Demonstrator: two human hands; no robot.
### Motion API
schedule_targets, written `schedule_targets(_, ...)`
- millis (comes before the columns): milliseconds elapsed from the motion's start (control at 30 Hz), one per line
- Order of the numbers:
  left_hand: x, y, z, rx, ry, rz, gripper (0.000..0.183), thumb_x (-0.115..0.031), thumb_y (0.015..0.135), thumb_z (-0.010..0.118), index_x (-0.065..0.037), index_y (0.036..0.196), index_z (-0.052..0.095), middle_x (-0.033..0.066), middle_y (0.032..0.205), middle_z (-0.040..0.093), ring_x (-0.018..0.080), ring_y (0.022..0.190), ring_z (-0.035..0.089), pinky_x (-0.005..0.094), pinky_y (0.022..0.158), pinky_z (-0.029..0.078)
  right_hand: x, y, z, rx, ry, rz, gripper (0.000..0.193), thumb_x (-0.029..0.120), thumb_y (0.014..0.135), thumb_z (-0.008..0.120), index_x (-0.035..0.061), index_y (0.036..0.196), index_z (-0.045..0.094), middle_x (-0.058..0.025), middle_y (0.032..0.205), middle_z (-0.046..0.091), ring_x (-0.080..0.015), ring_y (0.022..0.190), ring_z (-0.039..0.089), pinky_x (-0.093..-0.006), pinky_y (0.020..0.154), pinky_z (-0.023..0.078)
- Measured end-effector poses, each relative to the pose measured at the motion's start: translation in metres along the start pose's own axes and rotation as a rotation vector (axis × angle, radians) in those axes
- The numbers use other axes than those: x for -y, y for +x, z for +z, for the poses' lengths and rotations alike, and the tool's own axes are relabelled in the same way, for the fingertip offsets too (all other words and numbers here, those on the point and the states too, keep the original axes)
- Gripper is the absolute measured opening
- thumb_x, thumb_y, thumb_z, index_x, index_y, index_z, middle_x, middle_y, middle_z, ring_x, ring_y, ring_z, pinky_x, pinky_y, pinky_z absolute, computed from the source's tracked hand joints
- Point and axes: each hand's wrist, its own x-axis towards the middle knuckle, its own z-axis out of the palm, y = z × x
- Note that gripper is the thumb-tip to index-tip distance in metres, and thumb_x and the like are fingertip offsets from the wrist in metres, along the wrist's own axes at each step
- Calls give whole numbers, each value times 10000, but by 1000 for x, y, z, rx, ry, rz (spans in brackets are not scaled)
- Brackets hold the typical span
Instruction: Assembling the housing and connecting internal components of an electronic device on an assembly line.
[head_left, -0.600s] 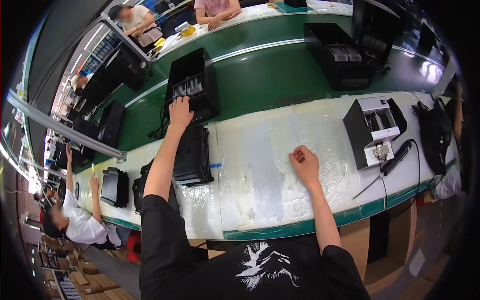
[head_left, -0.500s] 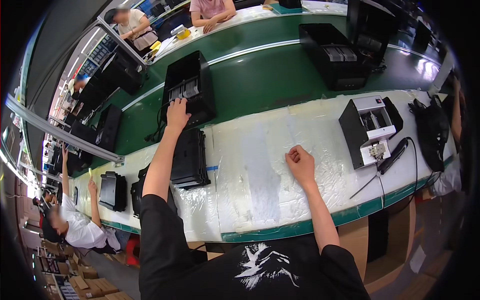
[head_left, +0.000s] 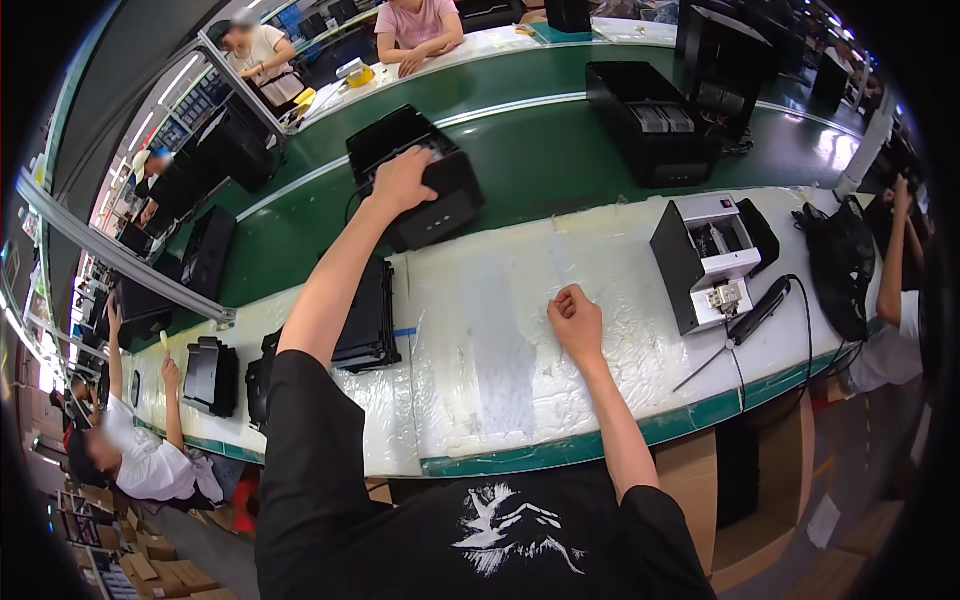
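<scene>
My left hand reaches far out over the green conveyor belt and lies on top of a black boxy machine, gripping its upper edge. My right hand rests as a closed fist on the white plastic-covered bench, holding nothing that I can see. Under my left forearm another black unit lies flat on the bench.
A white and black unit stands on the bench to the right, with a black handheld tool and its cable beside it. More black machines ride on the belt. Other people work at the far side and to my left.
The black machine under my left hand has come nearer the bench's edge and turned slightly. My right fist stays on the bench.
</scene>
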Motion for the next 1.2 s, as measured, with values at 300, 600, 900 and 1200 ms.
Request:
schedule_targets(300, -118, -52, -9, 99, -307, 312, 372, -144, 657, 739, -18, 977, 598, 122, 965, 574, 338, 919, 576, 408, 766, 477, -14, 2, -8, -226, 509, -54, 288, 180, 931, 518, 2, 1156, 525, -90, 1056, 592, -181, 965, 575, -283, 878, 436)
schedule_targets(600, -197, -165, -29, 65, -461, 428, 259, -41, 649, 699, -31, 888, 599, 101, 824, 546, 267, 783, 585, 358, 648, 495, -22, 5, -30, 120, 1090, 202, 601, 382, 957, 407, -39, 1378, 327, -156, 1401, 385, -234, 1298, 366, -337, 1099, 239)
schedule_targets(900, -209, -240, -55, -161, -910, 100, 197, 40, 703, 633, -19, 891, 643, 91, 948, 638, 244, 872, 618, 333, 725, 491, -16, -60, -52, 174, 784, 301, 588, 385, 952, 417, -77, 1315, 391, -137, 1187, 539, -161, 1059, 539, -275, 915, 419)
schedule_targets(1200, -130, -231, -18, 25, -934, -835, 576, -357, 951, 460, -31, 1399, 300, 224, 1227, 520, 259, 1038, 560, 337, 881, 434, -9, -64, -55, 47, 637, 330, 382, 200, 949, 425, -60, 1220, 492, -27, 910, 579, -55, 786, 521, -181, 684, 426)
